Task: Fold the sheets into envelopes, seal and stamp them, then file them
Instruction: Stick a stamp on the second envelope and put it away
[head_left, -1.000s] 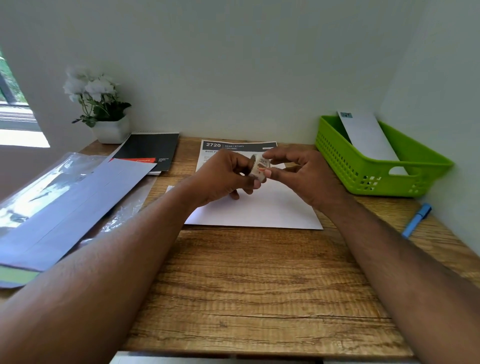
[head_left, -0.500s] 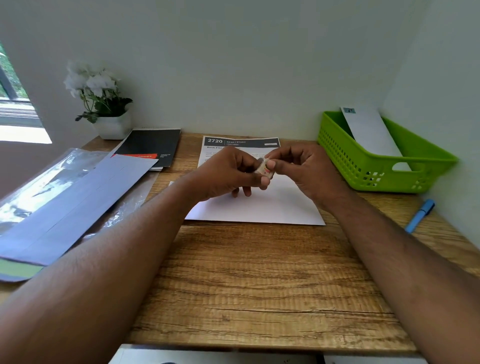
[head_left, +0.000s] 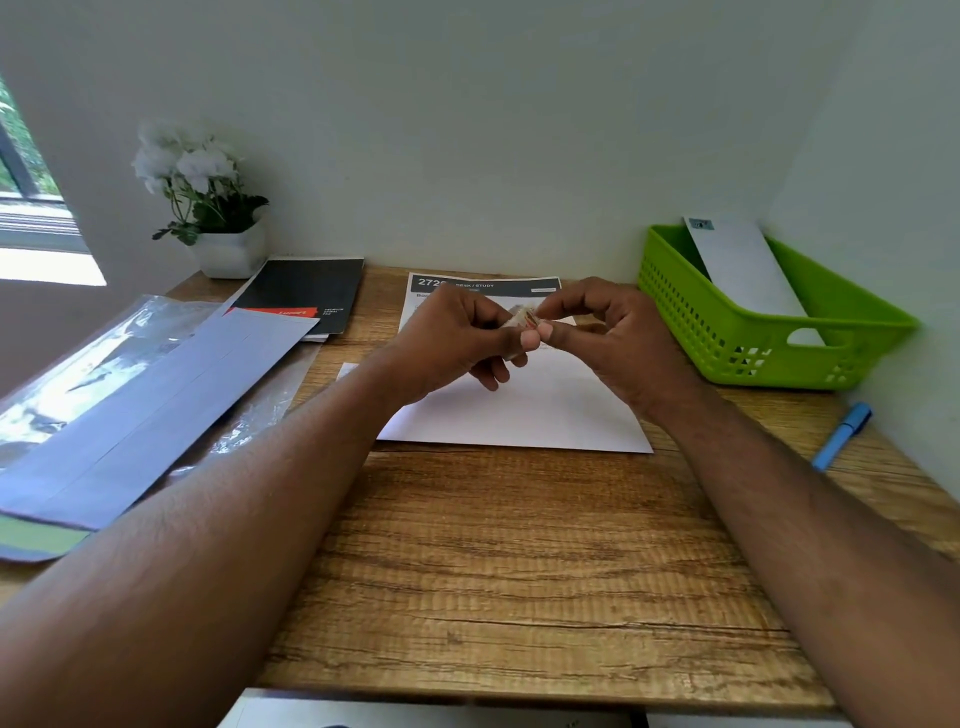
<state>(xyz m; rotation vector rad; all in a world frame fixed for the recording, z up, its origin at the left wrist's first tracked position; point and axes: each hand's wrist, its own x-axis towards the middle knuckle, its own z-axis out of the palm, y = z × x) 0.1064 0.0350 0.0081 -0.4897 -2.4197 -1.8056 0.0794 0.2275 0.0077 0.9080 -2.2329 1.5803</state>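
Both my hands meet above the middle of the desk. My left hand (head_left: 457, 343) grips a small stack of stamps (head_left: 521, 318) between thumb and fingers. My right hand (head_left: 613, 338) pinches the stack's top edge with thumb and forefinger. Below them lies a white envelope (head_left: 519, 415) flat on the wood, partly over a printed sheet (head_left: 483, 285) with a dark header. A green plastic basket (head_left: 769, 332) at the right holds one stamped white envelope (head_left: 743, 265) leaning on its back wall.
A pile of blue-grey envelopes (head_left: 150, 410) on clear plastic wrap lies at the left. A black notebook (head_left: 306, 291) and a white flower pot (head_left: 223, 249) stand at the back left. A blue pen (head_left: 841, 436) lies by the right wall.
The hands have stayed together over the envelope, working the stamps; the stack has tilted and sunk deeper between the fingers. The view has shifted slightly.
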